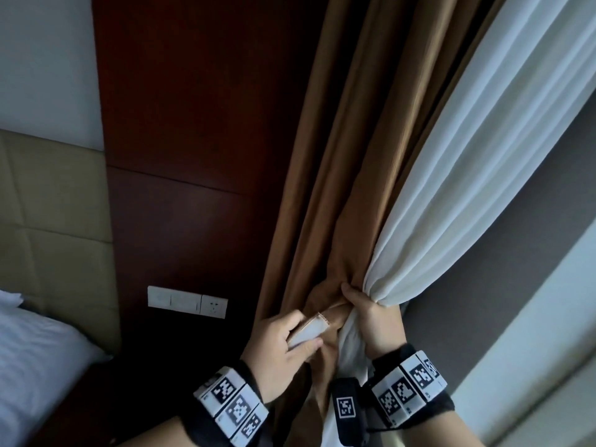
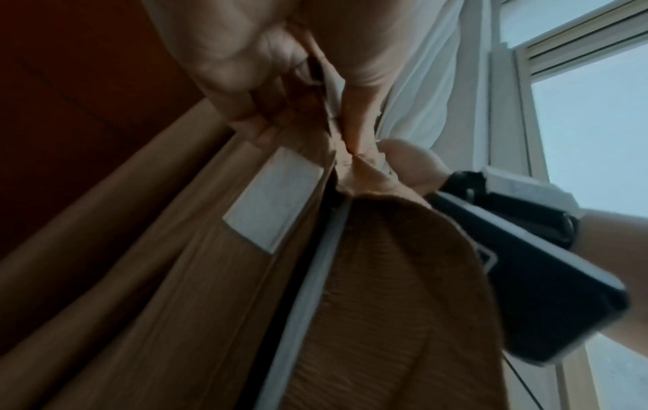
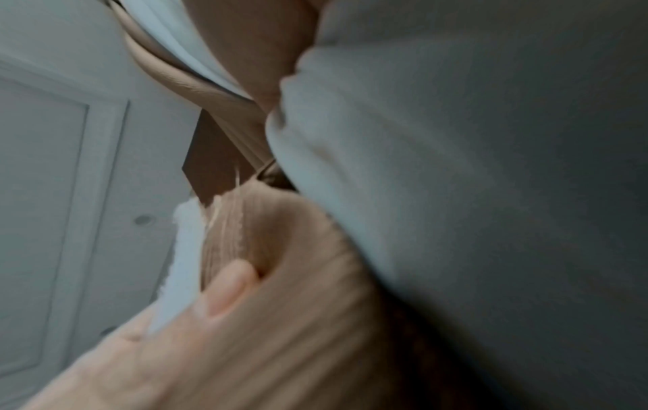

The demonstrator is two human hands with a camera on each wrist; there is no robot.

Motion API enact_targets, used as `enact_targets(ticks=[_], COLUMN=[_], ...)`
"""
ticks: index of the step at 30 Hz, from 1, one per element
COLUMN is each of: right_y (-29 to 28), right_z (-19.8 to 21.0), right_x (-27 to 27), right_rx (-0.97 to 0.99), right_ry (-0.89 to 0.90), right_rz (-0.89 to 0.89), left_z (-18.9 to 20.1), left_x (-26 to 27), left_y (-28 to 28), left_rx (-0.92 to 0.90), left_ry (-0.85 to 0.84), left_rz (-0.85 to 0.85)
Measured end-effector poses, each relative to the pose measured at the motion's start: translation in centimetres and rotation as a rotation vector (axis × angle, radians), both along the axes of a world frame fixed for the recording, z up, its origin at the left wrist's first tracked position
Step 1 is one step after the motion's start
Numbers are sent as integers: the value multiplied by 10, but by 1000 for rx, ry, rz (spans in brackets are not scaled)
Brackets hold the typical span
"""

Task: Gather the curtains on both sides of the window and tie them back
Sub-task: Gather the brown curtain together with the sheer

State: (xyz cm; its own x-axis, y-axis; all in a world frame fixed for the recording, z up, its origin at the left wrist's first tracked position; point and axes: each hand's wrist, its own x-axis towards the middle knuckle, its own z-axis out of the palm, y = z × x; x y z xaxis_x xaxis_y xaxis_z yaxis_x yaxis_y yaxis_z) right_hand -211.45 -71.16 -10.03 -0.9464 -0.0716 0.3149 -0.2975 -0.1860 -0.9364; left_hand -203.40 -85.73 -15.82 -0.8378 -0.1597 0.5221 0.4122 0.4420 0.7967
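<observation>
A brown curtain (image 1: 348, 156) and a white sheer curtain (image 1: 477, 150) hang bunched together. My right hand (image 1: 361, 304) grips the gathered bunch at its narrowest point, thumb on the brown folds. Just to the left, my left hand (image 1: 301, 333) pinches the end of a tan tieback strap (image 1: 314, 327), white fastening patch facing up. In the left wrist view my left hand (image 2: 315, 105) pinches the strap, its white patch (image 2: 273, 199) hangs below, and my right hand (image 2: 410, 163) is beside it. The right wrist view is blurred: the sheer curtain (image 3: 473, 166) fills it, with my left hand (image 3: 210, 319) low.
A dark wood wall panel (image 1: 193, 124) with a white switch and socket plate (image 1: 187, 301) stands left of the curtains. Further left are a padded headboard (image 1: 54, 221) and a bed with white linen (image 1: 29, 356). The window frame (image 2: 519, 111) is to the right.
</observation>
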Motion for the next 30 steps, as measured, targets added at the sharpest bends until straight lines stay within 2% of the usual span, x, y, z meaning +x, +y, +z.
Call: enact_targets(ticks=[2, 3, 6, 8, 10, 11, 13, 15, 18, 21, 23, 27, 30], right_y=[-3, -4, -5, -2, 1, 2, 1, 0, 2, 5, 5, 6, 11], right_z=[-2, -3, -6, -6, -6, -5, -3, -2, -3, -3, -3, -7, -6], right_x=[0, 1, 4, 5, 6, 7, 9, 11, 10, 10, 9, 2, -7], right_rx=[29, 33, 58, 63, 48, 38, 26, 36, 21, 5, 21, 41, 135], right_ry=[9, 13, 38, 46, 32, 30, 26, 26, 3, -25, -24, 27, 162], right_rz=[-15, -14, 12, 30, 48, 56, 62, 50, 39, 58, 47, 28, -84], left_z=[2, 2, -1, -3, -5, -6, -7, -4, 2, 11, 19, 27, 20], left_x=[2, 1, -10, -21, -33, -40, -52, -59, -68, -74, -81, -87, -80], left_y=[-6, -10, -26, -33, -37, -38, -38, -32, -24, -26, -28, -18, -5], left_rx=[-15, 4, 120, 235, 333, 324, 181, 57, -5, 28, 64, -45, -39], left_ry=[65, 24, -208, -317, -367, -362, -350, -340, -317, -239, -259, -223, -158], left_rz=[10, -32, -309, -365, -252, -172, -66, -29, -10, 181, 277, 140, -12])
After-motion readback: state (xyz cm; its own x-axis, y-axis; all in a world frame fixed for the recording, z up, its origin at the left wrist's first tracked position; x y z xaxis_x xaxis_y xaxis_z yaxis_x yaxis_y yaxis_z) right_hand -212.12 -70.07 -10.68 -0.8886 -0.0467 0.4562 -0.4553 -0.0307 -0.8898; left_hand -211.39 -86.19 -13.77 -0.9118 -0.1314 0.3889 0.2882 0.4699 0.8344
